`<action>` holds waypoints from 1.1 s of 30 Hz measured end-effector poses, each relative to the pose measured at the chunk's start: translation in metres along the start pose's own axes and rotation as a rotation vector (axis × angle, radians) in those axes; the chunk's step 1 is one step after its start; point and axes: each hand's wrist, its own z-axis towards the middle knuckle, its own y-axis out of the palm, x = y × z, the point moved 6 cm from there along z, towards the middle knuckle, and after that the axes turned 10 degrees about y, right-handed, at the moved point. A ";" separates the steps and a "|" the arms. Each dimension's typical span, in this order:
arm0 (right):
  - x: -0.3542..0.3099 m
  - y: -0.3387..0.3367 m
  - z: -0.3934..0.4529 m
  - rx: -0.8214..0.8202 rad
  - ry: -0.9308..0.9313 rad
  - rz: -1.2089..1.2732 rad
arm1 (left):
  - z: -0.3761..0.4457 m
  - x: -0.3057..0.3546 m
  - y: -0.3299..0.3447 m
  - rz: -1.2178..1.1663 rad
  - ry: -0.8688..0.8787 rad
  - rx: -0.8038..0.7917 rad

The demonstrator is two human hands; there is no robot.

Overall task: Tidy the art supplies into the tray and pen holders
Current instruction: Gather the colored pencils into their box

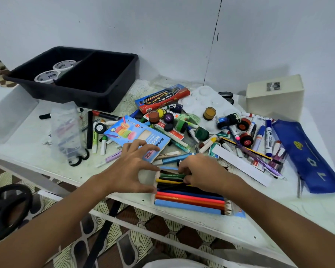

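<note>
The left hand (132,169) is bracing the open end of the pencil box (188,206) with spread, curved fingers, while the right hand (199,174) is pinching a green pencil (171,176) among the pencils inside. The box is sitting at the tabletop (278,206) front edge, well apart from the black tray (108,95). A hard tug is risking sliding it off and spilling pencils to the floor.

Both arms are bare from the frame's lower corners to the wrists, with no sleeve, watch, ring or bracelet showing on the left hand (131,170) or the right hand (203,171), and a bit of white cloth shows at the bottom edge.
</note>
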 end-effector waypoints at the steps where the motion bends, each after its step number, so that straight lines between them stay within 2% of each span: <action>1: -0.001 -0.002 -0.001 0.049 -0.011 -0.031 | 0.002 0.002 -0.001 -0.005 0.007 0.007; 3: -0.003 -0.006 -0.004 0.123 -0.026 -0.079 | 0.007 0.009 -0.002 -0.003 0.045 0.040; 6: 0.000 -0.008 -0.005 0.147 -0.018 -0.105 | 0.017 0.022 0.000 0.041 0.117 0.100; 11: 0.018 -0.009 -0.006 0.048 -0.001 -0.078 | 0.030 0.034 0.015 0.059 0.174 0.053; 15: 0.027 -0.005 -0.011 -0.001 -0.008 -0.072 | 0.034 0.035 0.020 0.097 0.159 0.047; 19: 0.032 -0.004 -0.014 0.085 -0.005 -0.054 | 0.037 0.035 0.016 0.047 0.141 0.103; 26: 0.034 0.004 -0.012 0.157 -0.073 -0.106 | 0.039 0.041 0.022 0.060 0.119 0.047; 29: 0.034 -0.001 -0.006 0.135 -0.083 -0.044 | 0.039 0.041 0.018 0.092 0.094 0.039; 33: 0.031 -0.016 0.004 0.124 -0.084 0.057 | 0.033 0.026 -0.005 0.104 -0.006 0.116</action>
